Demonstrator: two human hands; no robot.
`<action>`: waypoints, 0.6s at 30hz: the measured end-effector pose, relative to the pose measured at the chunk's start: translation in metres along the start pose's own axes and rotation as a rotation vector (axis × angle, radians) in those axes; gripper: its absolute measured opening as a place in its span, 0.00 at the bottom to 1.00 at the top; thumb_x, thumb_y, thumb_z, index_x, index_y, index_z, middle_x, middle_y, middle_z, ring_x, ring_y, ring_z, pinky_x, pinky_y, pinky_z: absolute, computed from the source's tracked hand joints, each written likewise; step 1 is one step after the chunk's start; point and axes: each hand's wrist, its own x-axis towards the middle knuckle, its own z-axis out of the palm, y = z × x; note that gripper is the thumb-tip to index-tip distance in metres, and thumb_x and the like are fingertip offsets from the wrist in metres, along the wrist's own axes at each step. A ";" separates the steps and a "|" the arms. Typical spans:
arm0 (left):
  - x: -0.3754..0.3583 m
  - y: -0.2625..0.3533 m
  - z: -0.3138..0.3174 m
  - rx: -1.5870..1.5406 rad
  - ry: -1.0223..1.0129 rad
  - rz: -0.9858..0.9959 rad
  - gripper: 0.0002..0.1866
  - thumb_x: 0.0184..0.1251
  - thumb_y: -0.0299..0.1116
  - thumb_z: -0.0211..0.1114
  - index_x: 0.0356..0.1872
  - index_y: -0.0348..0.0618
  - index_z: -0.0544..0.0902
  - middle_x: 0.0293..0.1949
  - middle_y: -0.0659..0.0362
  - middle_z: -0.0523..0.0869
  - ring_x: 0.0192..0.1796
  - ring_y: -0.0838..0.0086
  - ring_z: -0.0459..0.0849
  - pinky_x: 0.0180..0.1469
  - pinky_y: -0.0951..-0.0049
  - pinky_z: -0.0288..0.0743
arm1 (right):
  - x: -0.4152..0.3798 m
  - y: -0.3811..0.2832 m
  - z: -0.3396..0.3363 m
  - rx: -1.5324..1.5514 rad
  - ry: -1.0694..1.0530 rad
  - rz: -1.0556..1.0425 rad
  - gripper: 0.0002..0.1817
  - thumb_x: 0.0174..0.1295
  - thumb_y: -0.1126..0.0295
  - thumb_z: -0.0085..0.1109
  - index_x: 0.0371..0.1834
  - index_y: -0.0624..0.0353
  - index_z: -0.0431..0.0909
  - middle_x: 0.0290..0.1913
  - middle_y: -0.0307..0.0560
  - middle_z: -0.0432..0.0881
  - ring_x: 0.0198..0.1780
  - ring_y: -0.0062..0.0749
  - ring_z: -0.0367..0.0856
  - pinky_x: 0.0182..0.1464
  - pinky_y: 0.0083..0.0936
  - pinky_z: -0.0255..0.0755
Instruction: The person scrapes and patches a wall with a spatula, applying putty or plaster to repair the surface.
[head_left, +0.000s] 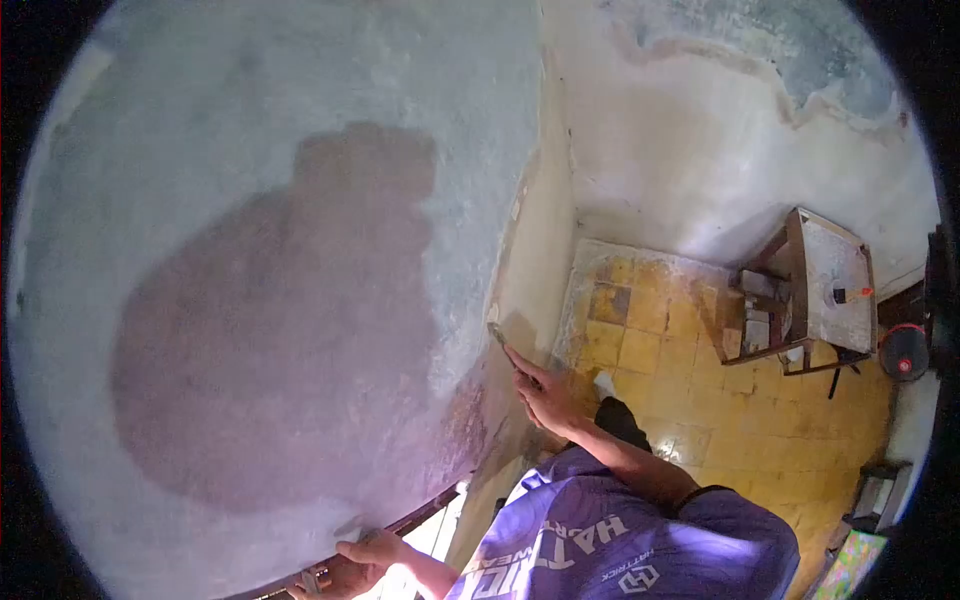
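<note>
My right hand (552,403) is closed around the handle of a slim scraper (497,333). Its tip meets the edge where the grey-blue wall (230,150) ends at a cream strip with chipped paint (510,250). Lower down, my left hand (372,562) is closed near the bottom edge of the wall, beside a bright opening. A pale, blurred thing (355,530) shows at its fingers, but I cannot make out its kind.
A wooden table (840,270) with a pale top stands at the right, carrying a dark, orange-handled thing (850,295). Yellow tiles (650,345) cover the floor. The back wall (660,150) has peeling paint. A round dark object (905,352) sits beyond the table.
</note>
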 end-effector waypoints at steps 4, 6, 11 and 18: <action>-0.009 0.023 0.009 -0.026 0.080 0.311 0.25 0.75 0.40 0.51 0.70 0.45 0.66 0.68 0.52 0.68 0.70 0.65 0.66 0.66 0.67 0.66 | 0.027 -0.006 -0.009 -0.037 -0.040 -0.166 0.27 0.75 0.63 0.45 0.76 0.43 0.56 0.20 0.32 0.64 0.16 0.15 0.64 0.21 0.18 0.66; -0.015 0.041 0.021 0.004 0.118 0.445 0.25 0.75 0.41 0.52 0.69 0.45 0.66 0.68 0.52 0.68 0.69 0.65 0.66 0.66 0.67 0.66 | 0.037 -0.001 -0.013 -0.085 0.030 -0.273 0.26 0.75 0.65 0.43 0.76 0.44 0.56 0.17 0.29 0.62 0.14 0.14 0.60 0.17 0.17 0.61; -0.024 0.073 0.051 0.042 0.172 0.690 0.25 0.75 0.41 0.52 0.69 0.45 0.66 0.67 0.51 0.68 0.69 0.64 0.67 0.65 0.66 0.66 | 0.100 -0.036 -0.040 -0.143 0.213 -0.355 0.26 0.75 0.65 0.44 0.76 0.46 0.56 0.17 0.29 0.63 0.14 0.14 0.58 0.17 0.17 0.58; -0.029 0.090 0.076 0.029 0.187 0.823 0.25 0.74 0.42 0.52 0.68 0.45 0.66 0.67 0.51 0.68 0.68 0.64 0.67 0.65 0.64 0.67 | 0.087 -0.037 -0.040 -0.082 0.133 -0.334 0.30 0.73 0.60 0.50 0.76 0.47 0.55 0.28 0.36 0.74 0.14 0.15 0.60 0.19 0.18 0.62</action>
